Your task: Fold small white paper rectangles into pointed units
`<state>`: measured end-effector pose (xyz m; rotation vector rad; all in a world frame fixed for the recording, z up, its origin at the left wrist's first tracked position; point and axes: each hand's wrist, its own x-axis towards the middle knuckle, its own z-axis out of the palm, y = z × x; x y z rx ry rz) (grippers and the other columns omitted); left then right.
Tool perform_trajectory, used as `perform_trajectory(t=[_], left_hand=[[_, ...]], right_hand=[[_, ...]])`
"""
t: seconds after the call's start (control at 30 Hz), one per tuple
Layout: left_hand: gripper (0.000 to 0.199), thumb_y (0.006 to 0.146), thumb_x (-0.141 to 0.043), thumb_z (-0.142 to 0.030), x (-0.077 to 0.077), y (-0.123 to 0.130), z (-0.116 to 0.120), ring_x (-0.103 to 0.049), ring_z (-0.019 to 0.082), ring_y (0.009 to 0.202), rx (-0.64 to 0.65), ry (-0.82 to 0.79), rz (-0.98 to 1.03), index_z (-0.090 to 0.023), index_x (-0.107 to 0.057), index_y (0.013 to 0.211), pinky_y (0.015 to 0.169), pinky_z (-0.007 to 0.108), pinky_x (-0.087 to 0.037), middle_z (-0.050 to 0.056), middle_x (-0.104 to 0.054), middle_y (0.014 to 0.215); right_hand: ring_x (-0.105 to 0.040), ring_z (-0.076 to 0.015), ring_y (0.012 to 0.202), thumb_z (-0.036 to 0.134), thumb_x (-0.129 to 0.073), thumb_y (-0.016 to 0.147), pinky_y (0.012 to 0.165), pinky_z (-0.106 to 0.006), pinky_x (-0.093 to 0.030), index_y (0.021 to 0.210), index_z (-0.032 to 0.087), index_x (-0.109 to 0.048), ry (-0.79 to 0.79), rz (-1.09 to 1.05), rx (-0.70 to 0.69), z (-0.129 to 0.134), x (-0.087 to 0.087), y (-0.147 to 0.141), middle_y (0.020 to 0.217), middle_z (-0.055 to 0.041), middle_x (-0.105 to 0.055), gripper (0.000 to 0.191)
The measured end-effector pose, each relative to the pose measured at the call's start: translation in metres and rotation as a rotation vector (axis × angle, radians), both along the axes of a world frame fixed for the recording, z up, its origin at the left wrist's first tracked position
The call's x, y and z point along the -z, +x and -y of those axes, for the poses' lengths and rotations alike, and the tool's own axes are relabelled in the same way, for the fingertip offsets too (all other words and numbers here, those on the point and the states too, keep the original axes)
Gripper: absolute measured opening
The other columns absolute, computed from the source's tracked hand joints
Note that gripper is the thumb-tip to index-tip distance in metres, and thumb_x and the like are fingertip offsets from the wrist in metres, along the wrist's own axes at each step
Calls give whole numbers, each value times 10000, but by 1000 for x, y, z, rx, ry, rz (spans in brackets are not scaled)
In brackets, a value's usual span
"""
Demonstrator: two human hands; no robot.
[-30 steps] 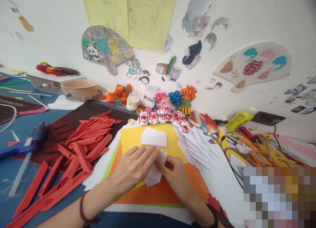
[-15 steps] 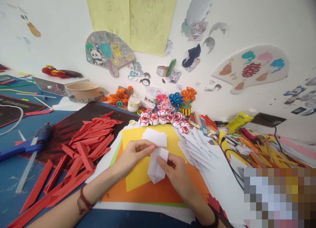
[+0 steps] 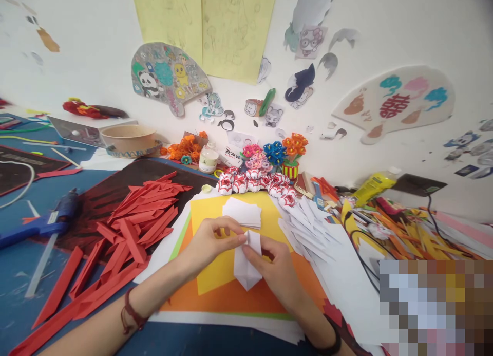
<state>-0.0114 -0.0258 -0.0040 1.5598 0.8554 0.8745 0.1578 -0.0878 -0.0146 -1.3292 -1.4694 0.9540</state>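
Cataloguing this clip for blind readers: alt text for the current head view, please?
Two bare hands, left and right, hold a folded white paper above yellow and orange sheets. Red folded strips lie left, white ones right.

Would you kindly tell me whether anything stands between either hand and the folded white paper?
Nothing visible stands in the way. The right hand already holds the folded white paper, and the left hand has its fingertips at the upper end. The white stack lies just beyond, not between.
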Motion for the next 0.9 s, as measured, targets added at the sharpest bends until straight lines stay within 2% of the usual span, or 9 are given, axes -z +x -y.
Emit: perform_trajectory(t=[0.17, 0.5, 0.7, 0.9], left_hand=[[222, 770, -740, -372, 1, 1, 0, -539, 148, 770, 5, -50, 23, -157, -691, 748, 690, 253, -386, 35, -665, 842], [274, 732, -768, -414, 3, 1, 2, -495, 132, 704, 16, -153, 51, -165, -655, 717, 642, 255, -354, 4, -596, 753], [272, 726, -769, -406, 0, -1, 2, -477, 129, 704, -2, -124, 8, -160, -656, 700, 650, 257, -343, 0, -596, 744], [258, 761, -727, -422, -4, -1, 1, -406, 107, 616, 5, -44, -93, -165, -704, 752, 572, 245, -287, -10, -612, 693]], right_hand=[[-487, -152, 633, 364, -645, 844, 581, -253, -389, 760, 159, -705, -56, -88, -10, 0, 1, -1, 681, -10, -580, 229], [-382, -117, 567, 383, -663, 830, 511, -237, -299, 708, 160, -670, -71, -185, -36, 1, 0, -3, 626, 12, -491, 254], [-365, -115, 560, 401, -640, 845, 504, -240, -278, 705, 158, -669, -58, -179, -40, 0, 1, -3, 615, 11, -462, 282], [-369, -113, 534, 404, -664, 808, 486, -240, -263, 651, 154, -642, -101, -209, -45, 0, 1, -2, 584, 12, -449, 296]])
